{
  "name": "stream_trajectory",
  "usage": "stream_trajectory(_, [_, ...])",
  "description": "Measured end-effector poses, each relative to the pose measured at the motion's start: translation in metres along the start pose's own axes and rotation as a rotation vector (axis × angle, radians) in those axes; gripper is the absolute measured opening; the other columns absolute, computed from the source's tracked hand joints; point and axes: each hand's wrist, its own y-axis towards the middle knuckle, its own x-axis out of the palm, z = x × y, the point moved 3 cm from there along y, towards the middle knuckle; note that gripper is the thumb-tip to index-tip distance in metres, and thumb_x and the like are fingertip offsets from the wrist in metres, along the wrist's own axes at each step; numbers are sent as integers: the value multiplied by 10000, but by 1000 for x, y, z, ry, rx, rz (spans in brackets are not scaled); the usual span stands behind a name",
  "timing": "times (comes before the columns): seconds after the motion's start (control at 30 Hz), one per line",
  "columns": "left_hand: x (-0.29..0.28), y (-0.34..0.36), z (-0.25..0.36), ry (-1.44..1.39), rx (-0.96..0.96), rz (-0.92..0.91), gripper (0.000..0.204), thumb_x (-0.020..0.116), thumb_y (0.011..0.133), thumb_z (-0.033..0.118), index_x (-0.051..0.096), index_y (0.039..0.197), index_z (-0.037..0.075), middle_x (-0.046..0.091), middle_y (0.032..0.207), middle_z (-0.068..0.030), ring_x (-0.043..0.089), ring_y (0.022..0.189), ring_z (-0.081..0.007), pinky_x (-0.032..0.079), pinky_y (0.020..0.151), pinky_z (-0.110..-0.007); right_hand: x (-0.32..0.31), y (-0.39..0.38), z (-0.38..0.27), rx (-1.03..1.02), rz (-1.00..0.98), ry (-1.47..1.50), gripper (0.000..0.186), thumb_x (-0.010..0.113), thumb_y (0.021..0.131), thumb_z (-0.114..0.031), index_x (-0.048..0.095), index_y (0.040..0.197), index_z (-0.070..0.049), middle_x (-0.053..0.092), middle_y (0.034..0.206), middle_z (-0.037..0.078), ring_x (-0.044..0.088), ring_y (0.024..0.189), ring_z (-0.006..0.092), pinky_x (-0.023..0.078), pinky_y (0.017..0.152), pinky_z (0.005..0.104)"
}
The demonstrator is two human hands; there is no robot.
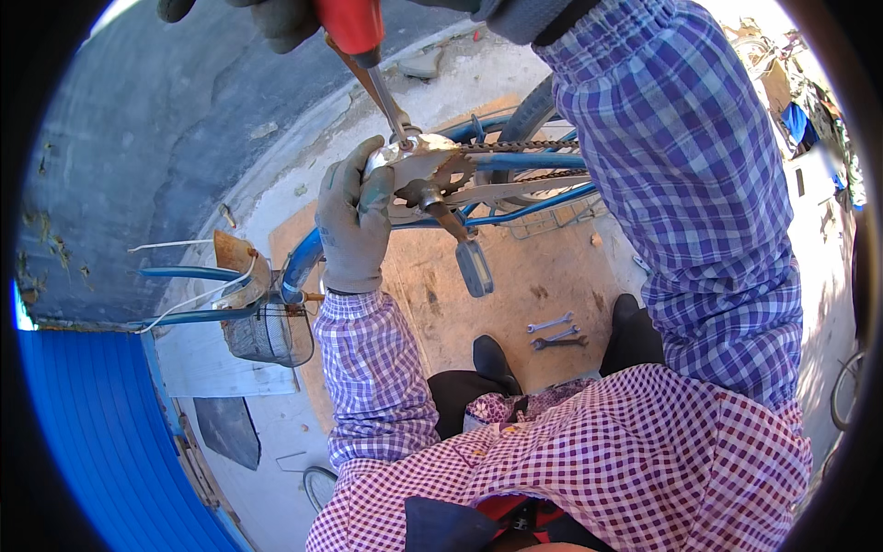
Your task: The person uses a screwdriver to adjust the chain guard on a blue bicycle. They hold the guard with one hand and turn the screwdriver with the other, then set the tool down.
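Note:
In a grey work glove, my left hand [354,216] grips the shiny metal chain guard [418,147] beside the toothed chainring [446,170] of a blue bicycle. At the top edge my gloved right hand [287,23], partly cut off, holds a screwdriver [354,28] by its red handle. Its steel shaft slants down, and its tip meets the guard at a screw near my left fingertips. Another brownish bar, perhaps a crank arm, lies behind the shaft. Below the chainring hangs a pedal [475,267] on its rusty crank. The chain [524,146] runs right toward the rear wheel [529,120].
Two wrenches [556,342] lie on the brown board [414,304] near my shoes. At left are the bicycle's blue fork [189,317], with no wheel visible in it, and a basket [267,336]. A grey wall [156,120] rises behind; a blue corrugated panel [92,414] stands lower left.

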Motion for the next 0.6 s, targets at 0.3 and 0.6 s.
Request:
stream_trajectory(0.3, [-8, 7, -13, 106, 192, 8, 345, 664, 1009, 360, 745, 1090, 35, 700, 950, -154, 659, 876, -311, 513, 777, -412, -15, 6, 33, -74, -274, 502, 402, 676, 1032, -353, 660, 1165, 27, 721, 971, 120, 743, 809, 227, 639, 765, 392])
stream_trajectory(0.6, [-9, -2, -29, 83, 197, 40, 420, 647, 1010, 413, 731, 1072, 6, 664, 891, -149, 643, 806, -292, 498, 716, -390, -15, -21, -2, 36, -30, -47, 332, 594, 1066, -264, 670, 1151, 48, 698, 924, 117, 730, 783, 240, 639, 796, 432])
